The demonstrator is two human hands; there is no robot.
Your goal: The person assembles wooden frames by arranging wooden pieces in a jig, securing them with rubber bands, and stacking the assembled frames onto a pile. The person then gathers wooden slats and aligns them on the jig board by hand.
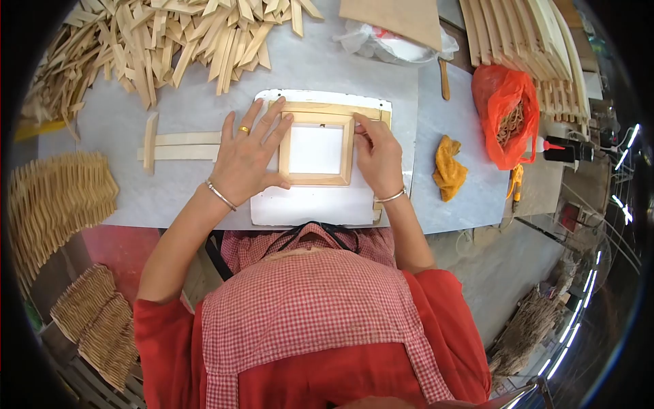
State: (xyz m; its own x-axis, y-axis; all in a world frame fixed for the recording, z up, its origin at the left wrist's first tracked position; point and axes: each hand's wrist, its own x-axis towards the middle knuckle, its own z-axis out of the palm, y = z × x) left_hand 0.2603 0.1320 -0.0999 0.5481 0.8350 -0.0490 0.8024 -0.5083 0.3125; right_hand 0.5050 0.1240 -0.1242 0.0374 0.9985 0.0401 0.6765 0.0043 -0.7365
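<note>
A small square wooden frame [319, 179] lies flat on a white board [313, 206], whose white surface shows through the opening. Along the board's far edge runs a wooden strip [371, 112], just behind the frame. My left hand [246, 155] is open, its fingers spread, with fingertips and thumb against the frame's left side. At the far right corner, my right hand [379, 155] is closed, its fingers bent and pressed on the frame. To the left of my left hand lie two pale flat strips [184, 146] with a short wooden piece [150, 140] across their ends.
Loose wooden pieces [197, 41] are heaped at the back left. Stacked frame pieces [61, 198] stand at the left edge. On the right are a yellow cloth [448, 167], a red plastic bag [501, 92] and a red-tipped bottle [545, 145]. Behind stands a brown board [392, 20].
</note>
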